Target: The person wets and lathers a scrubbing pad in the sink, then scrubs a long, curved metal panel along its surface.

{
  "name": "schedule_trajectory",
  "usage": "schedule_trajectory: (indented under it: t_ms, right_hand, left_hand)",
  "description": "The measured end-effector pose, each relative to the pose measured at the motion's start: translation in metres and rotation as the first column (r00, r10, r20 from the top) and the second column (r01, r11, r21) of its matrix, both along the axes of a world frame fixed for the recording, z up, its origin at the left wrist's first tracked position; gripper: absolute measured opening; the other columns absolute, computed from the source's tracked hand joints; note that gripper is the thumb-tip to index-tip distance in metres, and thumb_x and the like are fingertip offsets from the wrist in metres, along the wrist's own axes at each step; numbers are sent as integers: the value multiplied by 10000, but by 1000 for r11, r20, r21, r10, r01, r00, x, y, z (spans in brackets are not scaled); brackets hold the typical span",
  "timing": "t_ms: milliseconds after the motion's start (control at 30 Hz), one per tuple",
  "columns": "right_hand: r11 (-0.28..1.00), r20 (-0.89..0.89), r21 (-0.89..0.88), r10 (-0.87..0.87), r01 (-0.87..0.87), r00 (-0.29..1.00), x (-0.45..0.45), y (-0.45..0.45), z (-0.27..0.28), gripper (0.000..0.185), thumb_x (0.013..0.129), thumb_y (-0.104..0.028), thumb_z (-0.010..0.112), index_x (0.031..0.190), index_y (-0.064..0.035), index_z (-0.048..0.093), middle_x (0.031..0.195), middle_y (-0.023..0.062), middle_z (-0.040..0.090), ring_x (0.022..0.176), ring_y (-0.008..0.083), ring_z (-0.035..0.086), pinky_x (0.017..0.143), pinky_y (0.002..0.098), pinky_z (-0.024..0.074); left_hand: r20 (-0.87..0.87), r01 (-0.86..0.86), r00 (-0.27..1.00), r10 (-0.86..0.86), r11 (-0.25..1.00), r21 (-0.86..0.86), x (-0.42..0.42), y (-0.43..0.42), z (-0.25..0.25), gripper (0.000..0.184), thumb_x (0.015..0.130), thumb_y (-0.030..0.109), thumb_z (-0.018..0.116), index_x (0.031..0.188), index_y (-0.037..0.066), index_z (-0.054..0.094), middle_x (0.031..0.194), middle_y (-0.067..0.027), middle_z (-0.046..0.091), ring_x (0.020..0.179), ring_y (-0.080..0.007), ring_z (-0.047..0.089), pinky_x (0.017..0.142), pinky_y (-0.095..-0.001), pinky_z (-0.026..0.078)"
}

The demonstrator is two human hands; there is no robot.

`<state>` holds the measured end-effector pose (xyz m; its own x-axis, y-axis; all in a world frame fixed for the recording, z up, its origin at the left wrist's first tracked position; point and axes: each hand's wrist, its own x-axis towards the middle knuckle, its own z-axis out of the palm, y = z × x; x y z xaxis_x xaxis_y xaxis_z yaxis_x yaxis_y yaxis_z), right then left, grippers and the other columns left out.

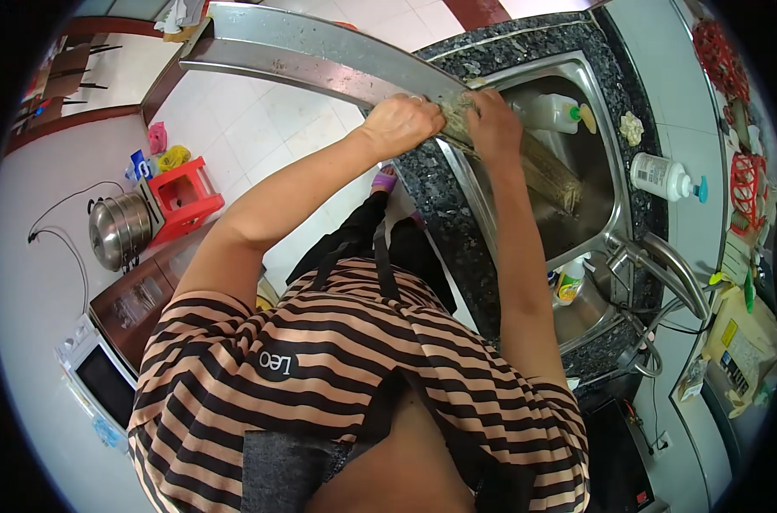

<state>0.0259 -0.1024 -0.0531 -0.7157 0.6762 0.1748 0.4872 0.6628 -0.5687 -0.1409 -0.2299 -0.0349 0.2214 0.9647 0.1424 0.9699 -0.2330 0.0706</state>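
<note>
My left hand (403, 122) is closed in a fist at the near edge of a long stainless steel trough (311, 64), close to its sink end. The trough slants from the upper left down to the counter. Beside it, my right hand (496, 126) is wrapped round the upper part of a bundle of dry straw-like stems (551, 175). The bundle's cut end lies over the sink basin (598, 218). Loose strands stick out between my two hands. My left fingertips are partly hidden, close to these strands.
A bottle with a green cap (555, 114) lies in the sink. A white pump bottle (659, 177) and the faucet (675, 265) are at the right. Dark granite counter (435, 188) surrounds the basin. A red stool (183, 197) and a steel pot (119, 231) are at the left.
</note>
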Motion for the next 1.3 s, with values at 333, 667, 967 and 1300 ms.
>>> schedule_trajectory:
  t_ms: [333, 667, 967, 1300]
  right_hand:
    - [994, 56, -90, 72, -67, 996, 9, 11, 5, 206, 821, -118, 623, 1016, -117, 688, 1051, 115, 638, 951, 337, 631, 805, 443, 513]
    - [986, 68, -54, 162, -158, 984, 12, 10, -4, 211, 806, -126, 633, 1014, -109, 668, 1018, 132, 621, 953, 351, 622, 809, 453, 507]
    - [991, -41, 47, -121, 123, 992, 0, -4, -23, 199, 812, -177, 666, 996, -104, 651, 1001, 114, 623, 894, 341, 635, 775, 453, 515]
    - [992, -74, 86, -88, 95, 993, -12, -8, -26, 250, 814, -251, 680, 1002, -88, 666, 976, 134, 631, 892, 356, 636, 773, 463, 516]
  left_hand:
    - [35, 23, 999, -25, 999, 35, -4, 5, -2, 79, 841, 177, 553, 814, 122, 603, 812, -34, 603, 791, -214, 661, 669, -342, 542]
    - [39, 19, 999, -22, 998, 63, -2, 1, -7, 88, 858, 183, 560, 806, 132, 609, 809, -34, 599, 779, -206, 659, 677, -346, 540]
    - [51, 1, 999, -1, 1000, 4, -2, 3, -2, 95, 868, 187, 564, 849, 126, 635, 823, -24, 615, 786, -204, 663, 685, -347, 544]
    - [52, 3, 999, -3, 1000, -1, -2, 3, 0, 116, 885, 208, 563, 843, 122, 628, 818, -29, 621, 801, -212, 669, 671, -351, 545]
